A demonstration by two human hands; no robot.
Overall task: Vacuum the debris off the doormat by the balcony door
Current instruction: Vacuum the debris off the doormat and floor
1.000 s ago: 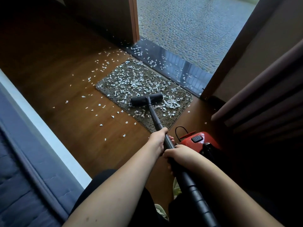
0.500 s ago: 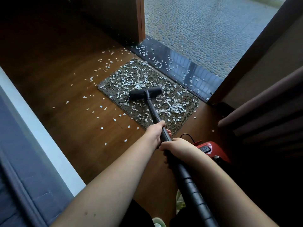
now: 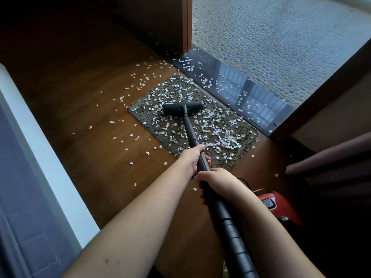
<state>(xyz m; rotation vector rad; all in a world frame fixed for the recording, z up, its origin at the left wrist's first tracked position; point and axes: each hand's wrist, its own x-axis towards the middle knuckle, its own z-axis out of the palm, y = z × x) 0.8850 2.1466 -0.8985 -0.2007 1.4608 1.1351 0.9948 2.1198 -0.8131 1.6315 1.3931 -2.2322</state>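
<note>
Left hand (image 3: 193,158): I am seeing its grip wrapping the black vacuum wand (image 3: 190,131). Right hand (image 3: 217,180): its grip is curling round the same wand, just behind the left. Floor nozzle (image 3: 182,108): lying flat on the brown doormat (image 3: 144,114) beside the dark door threshold (image 3: 259,93). White debris (image 3: 222,137): covering the mat, scattering over the wooden floor (image 3: 84,93). Red vacuum body (image 3: 278,205): sitting at right.
</note>
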